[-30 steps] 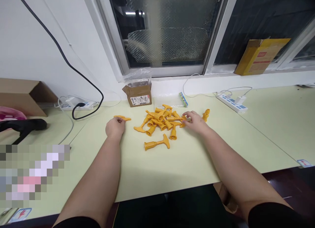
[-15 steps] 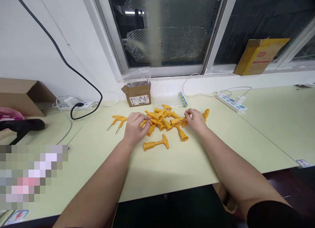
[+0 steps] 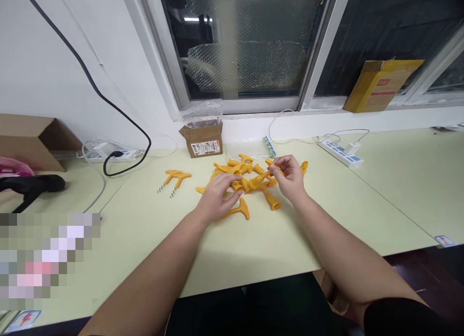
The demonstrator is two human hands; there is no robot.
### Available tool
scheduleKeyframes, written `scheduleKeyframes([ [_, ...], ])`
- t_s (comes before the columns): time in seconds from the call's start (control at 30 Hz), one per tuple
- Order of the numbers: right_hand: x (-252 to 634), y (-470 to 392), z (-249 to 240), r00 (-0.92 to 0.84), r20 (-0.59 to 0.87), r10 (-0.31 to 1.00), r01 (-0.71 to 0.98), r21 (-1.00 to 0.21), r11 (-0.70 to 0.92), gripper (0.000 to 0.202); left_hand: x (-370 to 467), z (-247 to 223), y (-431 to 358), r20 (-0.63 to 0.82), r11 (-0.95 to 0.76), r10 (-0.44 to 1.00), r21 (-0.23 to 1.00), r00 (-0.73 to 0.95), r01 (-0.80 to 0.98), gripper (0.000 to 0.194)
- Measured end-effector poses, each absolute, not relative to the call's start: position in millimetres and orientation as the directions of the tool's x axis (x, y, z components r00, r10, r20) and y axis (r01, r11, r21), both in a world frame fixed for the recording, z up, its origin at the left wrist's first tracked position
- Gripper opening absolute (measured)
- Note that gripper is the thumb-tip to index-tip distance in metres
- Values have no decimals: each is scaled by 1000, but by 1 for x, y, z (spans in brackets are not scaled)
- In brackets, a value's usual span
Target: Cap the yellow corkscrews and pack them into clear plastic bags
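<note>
My right hand (image 3: 290,180) pinches the T-shaped handle of a yellow corkscrew (image 3: 255,183), whose bell end points left over the pile. Fingers and thumb apart, my left hand (image 3: 218,197) hovers beside that bell end with nothing in its grasp. A heap of yellow corkscrews (image 3: 229,168) lies between and behind the hands. Partly covered by my left hand is another corkscrew (image 3: 243,208) at the front. Off to the left rest two yellow handles with bare metal spirals (image 3: 181,177).
Behind the heap stand a small cardboard box (image 3: 205,140) and a clear plastic bag (image 3: 246,150). Power strips lie at the left (image 3: 123,155) and right (image 3: 340,152). A black cable (image 3: 90,80) hangs at left. A yellow carton (image 3: 384,84) leans on the window.
My left hand has moved right and toward me, its fingers opening. My right hand has raised the corkscrew's handle slightly and tilted it.
</note>
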State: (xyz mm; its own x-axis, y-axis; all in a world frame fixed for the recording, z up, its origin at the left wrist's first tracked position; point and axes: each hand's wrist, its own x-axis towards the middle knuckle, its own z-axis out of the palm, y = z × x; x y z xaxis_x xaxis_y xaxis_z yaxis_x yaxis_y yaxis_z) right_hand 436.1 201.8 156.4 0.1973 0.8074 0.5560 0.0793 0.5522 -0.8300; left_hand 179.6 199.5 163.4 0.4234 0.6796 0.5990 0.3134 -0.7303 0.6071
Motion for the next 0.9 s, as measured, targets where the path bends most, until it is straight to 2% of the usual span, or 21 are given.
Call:
scheduleKeyframes([
  [0.1,416,181,166,102,534,839,5,-844,536,35,194,160,186,440,-543,763,834,474,101,51],
  [0.23,395,169,166,-44,486,873,-21,-874,486,37,206,152,178,224,-240,804,970,551,-44,33],
  [0.3,391,169,162,-81,455,887,-43,-890,453,37,209,149,179,152,-137,813,988,562,-70,36],
  [0.4,391,171,158,-76,413,908,-67,-910,408,36,211,146,180,101,-68,823,995,560,-79,43],
  [0.5,390,170,156,-80,383,920,-47,-924,380,36,211,146,181,86,-42,835,995,543,-94,44],
  [0.6,389,171,155,-108,386,916,-68,-922,381,40,206,147,185,59,19,858,989,510,-147,56],
  [0.7,390,175,153,-118,364,924,-102,-930,353,51,200,149,195,91,19,901,968,423,-249,67],
  [0.77,391,179,152,-175,278,945,-110,-959,262,50,196,150,202,118,-5,931,951,346,-310,60],
  [0.9,392,181,149,-427,3,904,-160,-984,-72,50,192,150,208,130,-32,962,927,241,-373,38],
])
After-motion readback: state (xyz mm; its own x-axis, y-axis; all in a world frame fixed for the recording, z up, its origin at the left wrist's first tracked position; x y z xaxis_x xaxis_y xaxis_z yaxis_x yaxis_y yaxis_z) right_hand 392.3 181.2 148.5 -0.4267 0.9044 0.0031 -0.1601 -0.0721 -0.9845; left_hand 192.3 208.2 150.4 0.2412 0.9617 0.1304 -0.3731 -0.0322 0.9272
